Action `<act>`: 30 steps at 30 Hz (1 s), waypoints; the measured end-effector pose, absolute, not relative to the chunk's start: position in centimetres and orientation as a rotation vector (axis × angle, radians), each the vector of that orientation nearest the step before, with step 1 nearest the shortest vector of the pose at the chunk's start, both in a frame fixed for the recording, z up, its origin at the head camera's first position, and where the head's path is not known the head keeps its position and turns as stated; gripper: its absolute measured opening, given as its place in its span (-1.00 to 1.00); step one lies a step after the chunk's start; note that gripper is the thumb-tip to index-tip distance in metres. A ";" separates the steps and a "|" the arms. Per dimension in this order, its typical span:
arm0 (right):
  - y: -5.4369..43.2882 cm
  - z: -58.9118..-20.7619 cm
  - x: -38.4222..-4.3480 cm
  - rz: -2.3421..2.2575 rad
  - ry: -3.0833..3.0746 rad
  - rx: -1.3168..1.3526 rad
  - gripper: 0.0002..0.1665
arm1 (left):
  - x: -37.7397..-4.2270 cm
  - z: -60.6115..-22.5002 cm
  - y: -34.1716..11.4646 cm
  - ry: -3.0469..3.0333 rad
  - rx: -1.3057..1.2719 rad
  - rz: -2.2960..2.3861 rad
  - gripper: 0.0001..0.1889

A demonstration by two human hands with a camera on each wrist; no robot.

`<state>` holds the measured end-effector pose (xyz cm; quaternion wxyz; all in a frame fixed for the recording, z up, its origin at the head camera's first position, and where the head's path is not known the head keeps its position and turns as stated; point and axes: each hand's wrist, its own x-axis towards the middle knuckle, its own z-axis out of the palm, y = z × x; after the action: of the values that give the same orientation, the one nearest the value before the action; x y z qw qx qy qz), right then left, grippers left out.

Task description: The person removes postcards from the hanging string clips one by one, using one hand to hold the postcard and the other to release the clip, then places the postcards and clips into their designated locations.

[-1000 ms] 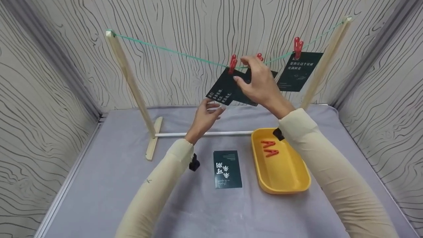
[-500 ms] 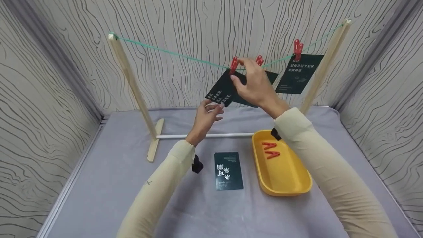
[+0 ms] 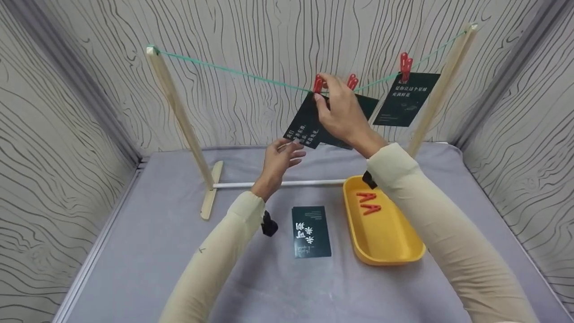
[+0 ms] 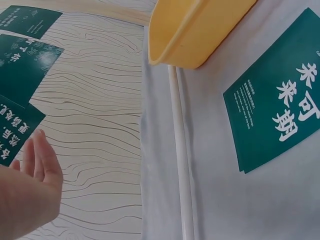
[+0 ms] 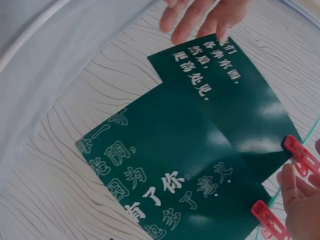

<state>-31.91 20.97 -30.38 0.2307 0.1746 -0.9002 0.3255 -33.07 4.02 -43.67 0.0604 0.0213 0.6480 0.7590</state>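
The left hand (image 3: 279, 161) is pinching the lower corner of a card (image 3: 306, 116), its thumb now pressing the face where a second ago it was hanging clear. The right hand (image 3: 343, 110) is closing finger and thumb about a peg (image 3: 317, 84) at the card's top corner, on the line (image 3: 233, 71). Below, a stack (image 3: 311, 232) is lying near a tub (image 3: 353, 229) on the worktop (image 3: 134, 251), grain-patterned walls (image 3: 224, 31) rising behind. The stack is reading 未来可期; the card, 更高处见.

The grey cloth-covered counter (image 3: 130, 269) bears green cards (image 3: 311, 233) below centre, a yellow tub (image 3: 381, 237) centre-right, a wooden foot (image 3: 211, 190) centre-left.
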 end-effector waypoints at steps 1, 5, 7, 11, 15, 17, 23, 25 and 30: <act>21.0 -30.4 -31.9 0.904 -2.466 0.482 -0.43 | -33.0 -43.7 4.0 1.966 0.062 2.291 -0.71; 21.1 -30.7 -32.0 0.964 -2.427 0.488 -0.51 | -32.8 -44.1 3.9 1.971 0.062 2.273 -0.70; 21.0 -30.8 -32.0 1.003 -2.413 0.487 -0.56 | -32.7 -44.4 3.8 1.984 0.070 2.259 -0.68; 20.9 -30.8 -32.0 1.097 -2.365 0.470 -0.63 | -32.7 -44.9 3.7 2.020 0.086 2.229 -0.67; 20.9 -30.6 -32.1 1.223 -2.284 0.432 -0.65 | -32.8 -44.9 3.8 2.023 0.093 2.233 -0.68; 21.0 -30.4 -32.1 1.294 -2.243 0.417 -0.65 | -32.8 -44.9 3.8 2.017 0.100 2.238 -0.67; 21.1 -30.1 -32.1 1.477 -2.163 0.415 -0.51 | -32.8 -45.0 3.7 1.991 0.139 2.251 -0.64; 21.1 -30.1 -32.1 1.501 -2.173 0.415 -0.48 | -32.8 -45.1 3.6 1.986 0.139 2.259 -0.64; 21.1 -30.0 -31.9 1.494 -2.217 0.412 -0.48 | -32.9 -45.2 3.5 2.006 0.098 2.253 -0.66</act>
<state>-31.93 21.12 -29.99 0.2164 0.1486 -0.8002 0.5393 -32.86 3.51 -45.17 0.0617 0.0322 0.6634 0.7450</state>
